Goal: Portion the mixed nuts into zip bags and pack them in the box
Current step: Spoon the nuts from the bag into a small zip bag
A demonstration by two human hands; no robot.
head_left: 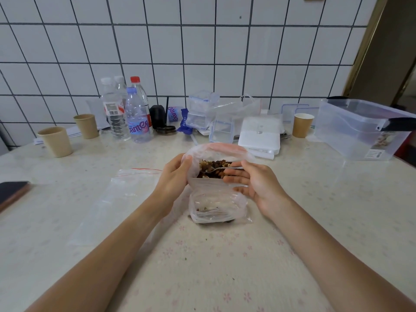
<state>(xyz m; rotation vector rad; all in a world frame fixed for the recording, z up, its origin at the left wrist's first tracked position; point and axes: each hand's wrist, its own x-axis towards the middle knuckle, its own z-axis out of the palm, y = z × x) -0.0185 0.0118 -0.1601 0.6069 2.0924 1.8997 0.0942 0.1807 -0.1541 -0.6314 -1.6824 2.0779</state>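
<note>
A clear zip bag (216, 206) stands upright at the table's middle, with a few nuts at its bottom. My left hand (173, 179) pinches the left edge of its open mouth. Behind the mouth lies a heap of mixed nuts (213, 167) in a larger plastic bag (220, 148). My right hand (254, 183) holds a metal spoon (221, 168) whose bowl rests among the nuts. An empty zip bag (117, 203) with a red strip lies flat to the left. The big clear box (360, 129) with a black latch stands at the far right.
Several water bottles (135, 111) and two paper cups (56, 140) stand at the back left, a third cup (302, 124) at the back right. Small clear containers (202, 111) and a white flat box (260, 134) sit behind the nuts. A phone (12, 192) lies at the left edge.
</note>
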